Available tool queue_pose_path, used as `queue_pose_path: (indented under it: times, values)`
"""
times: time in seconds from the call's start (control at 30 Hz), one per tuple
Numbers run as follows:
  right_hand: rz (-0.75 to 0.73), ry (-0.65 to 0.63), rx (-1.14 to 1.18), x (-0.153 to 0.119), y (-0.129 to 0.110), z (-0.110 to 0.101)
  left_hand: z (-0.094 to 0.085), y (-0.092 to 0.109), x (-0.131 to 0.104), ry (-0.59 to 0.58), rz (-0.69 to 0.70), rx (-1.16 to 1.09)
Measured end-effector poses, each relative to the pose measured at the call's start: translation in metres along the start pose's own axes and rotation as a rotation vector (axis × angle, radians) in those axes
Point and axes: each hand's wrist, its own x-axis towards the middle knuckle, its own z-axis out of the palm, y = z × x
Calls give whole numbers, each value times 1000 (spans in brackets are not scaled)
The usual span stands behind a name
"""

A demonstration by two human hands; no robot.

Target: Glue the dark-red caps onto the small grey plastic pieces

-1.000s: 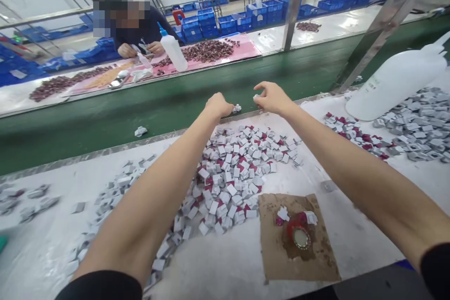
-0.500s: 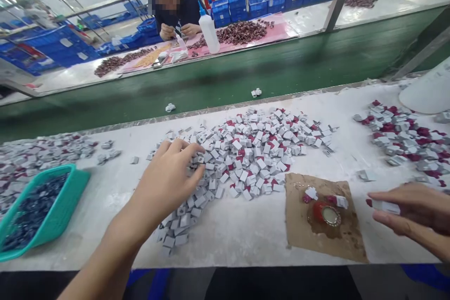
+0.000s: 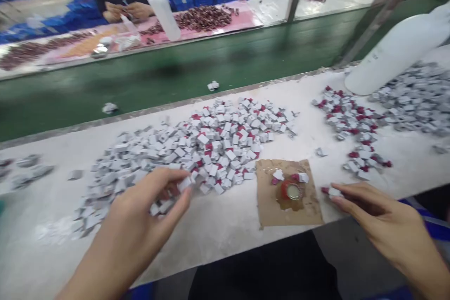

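Note:
My left hand point(image 3: 137, 218) pinches a small light-grey block point(image 3: 185, 183) between thumb and forefinger, over the near edge of a wide pile of similar blocks point(image 3: 176, 143), some with dark red parts. My right hand point(image 3: 390, 220) holds a white piece with a dark red end point(image 3: 331, 191) by its fingertips, just right of a square of brown cardboard point(image 3: 269, 211). On the cardboard sits a round red cap-like dish point(image 3: 293, 191) with pale contents and a wet stain around it. Two white-and-red pieces point(image 3: 301, 177) lie beside that dish.
A large white bottle point(image 3: 390, 56) leans at the right, near more grey and red pieces point(image 3: 351, 115). Beyond a green strip point(image 3: 168, 72) a person's hands point(image 3: 128, 11) work at another table, near a white squeeze bottle point(image 3: 164, 14).
The view has swung to the right and down. My left hand has closed on a grey block and come nearer to me. My right hand still holds its red-ended piece, closer to the cardboard.

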Motion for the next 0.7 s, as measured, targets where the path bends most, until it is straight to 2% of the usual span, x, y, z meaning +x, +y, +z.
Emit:
queue_pose_path:
  times: [0.1,0.2,0.27,0.37,0.47,0.57,0.63,0.7]
  values:
    - [93,-1,54,1,-16,3,33,11,-25,-72,116,-142]
    - [68,-38,22,1,-22,-1,63,14,-43,-125,96,-249]
    - [17,-74,-32,1,-24,-7,76,13,-50,-114,57,-285]
    - [-32,-133,-93,4,-24,-15,82,9,-55,-131,27,-269]
    - [43,-102,-2,8,-27,-15,80,7,-57,-141,8,-238]
    - [110,-51,204,5,-38,-5,79,9,-58,-111,20,-263]
    - [79,-57,307,0,-47,5,79,13,-59,-93,16,-296]
    - [36,-85,353,-5,-54,15,80,20,-60,-75,-44,-359]
